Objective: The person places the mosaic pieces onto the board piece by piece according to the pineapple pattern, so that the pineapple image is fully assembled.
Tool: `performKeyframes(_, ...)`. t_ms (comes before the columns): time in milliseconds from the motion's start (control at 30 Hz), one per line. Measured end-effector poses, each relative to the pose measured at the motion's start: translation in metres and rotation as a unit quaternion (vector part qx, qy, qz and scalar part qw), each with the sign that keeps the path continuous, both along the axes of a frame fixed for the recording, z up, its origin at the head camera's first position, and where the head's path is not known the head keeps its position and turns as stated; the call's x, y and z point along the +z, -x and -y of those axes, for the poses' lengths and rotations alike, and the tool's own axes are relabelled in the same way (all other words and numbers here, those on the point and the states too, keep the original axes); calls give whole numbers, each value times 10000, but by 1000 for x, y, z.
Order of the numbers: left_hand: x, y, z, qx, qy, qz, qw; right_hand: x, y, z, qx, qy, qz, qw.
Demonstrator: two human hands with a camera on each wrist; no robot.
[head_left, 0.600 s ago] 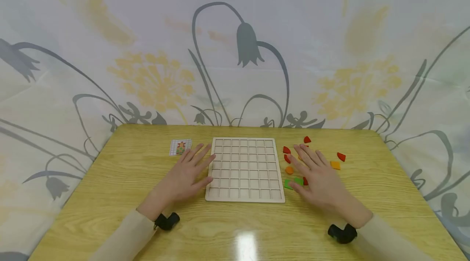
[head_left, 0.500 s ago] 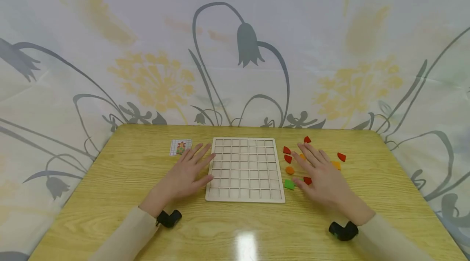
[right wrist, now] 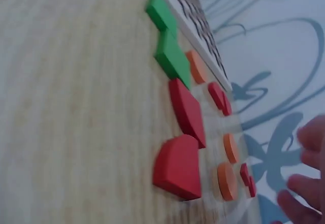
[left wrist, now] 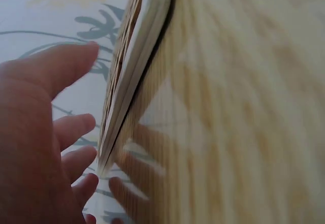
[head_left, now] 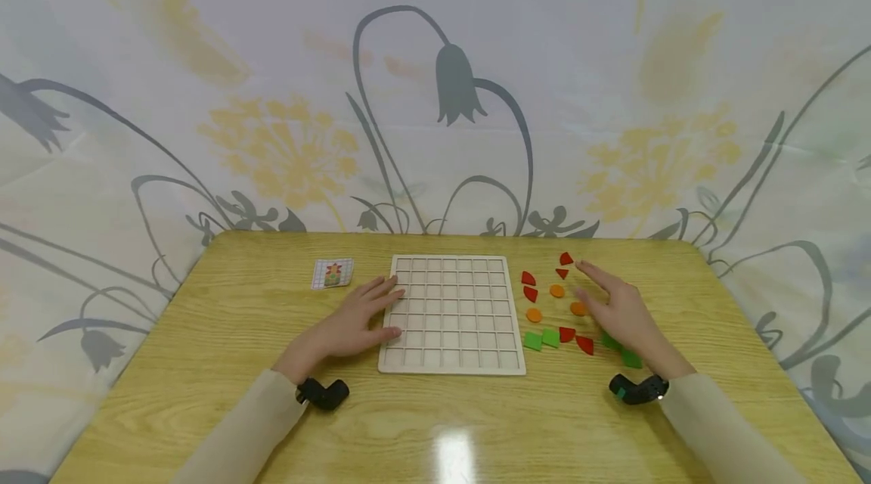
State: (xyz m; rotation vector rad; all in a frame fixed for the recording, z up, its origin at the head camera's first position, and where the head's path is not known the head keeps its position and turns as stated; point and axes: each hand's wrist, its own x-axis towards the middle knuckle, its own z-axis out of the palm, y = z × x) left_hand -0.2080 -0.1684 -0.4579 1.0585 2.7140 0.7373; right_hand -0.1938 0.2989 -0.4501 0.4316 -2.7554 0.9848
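My left hand (head_left: pixel 357 321) lies at the left edge of a pale wooden grid board (head_left: pixel 452 314), its fingertips over the rim. Its fingers are extended and hold nothing; in the left wrist view the thumb and fingertips are beside the board's side (left wrist: pixel 139 51). To the right of the board, my right hand (head_left: pixel 622 314) is above scattered flat pieces, fingers loosely extended, nothing held. Near it are an orange disc (head_left: pixel 578 308), a red quarter-circle piece (head_left: pixel 584 345) and a green square (head_left: pixel 631 358), partly hidden by the wrist. The right wrist view shows its fingertips at the right edge.
A small card with a printed coloured pattern (head_left: pixel 333 273) lies left of the board. Two green squares (head_left: pixel 533 341), more orange discs (head_left: pixel 557 291) and several red pieces (head_left: pixel 528 278) lie along the board's right side. A patterned cloth backdrop (head_left: pixel 435 91) rises behind the wooden table (head_left: pixel 381 431).
My right hand has swung to the right and turned on its side, uncovering several pieces. The left hand has shifted slightly right at the board's edge.
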Motion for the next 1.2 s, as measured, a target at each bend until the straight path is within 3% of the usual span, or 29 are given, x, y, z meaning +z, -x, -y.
performKeyframes(133, -6, 5, 1, -74, -114, 111, 9998, -4, 12, -2, -322, 660, 749, 9945)
performKeyframes(267, -9, 8, 3, -67, -366, 206, 9991, -6, 24, 1, -557, 892, 1174, 9875)
performKeyframes(533, -12, 9, 8, 42, -765, 351, 9964, -11, 43, 8, -710, 944, 1349, 9838)
performKeyframes(1000, -13, 8, 5, 149, -960, 450, 9942, -7, 44, 10, -863, 675, 1556, 9817)
performKeyframes(1200, -13, 9, 5, 169, -939, 486, 9943, -9, 46, 11, -877, 613, 1326, 9854)
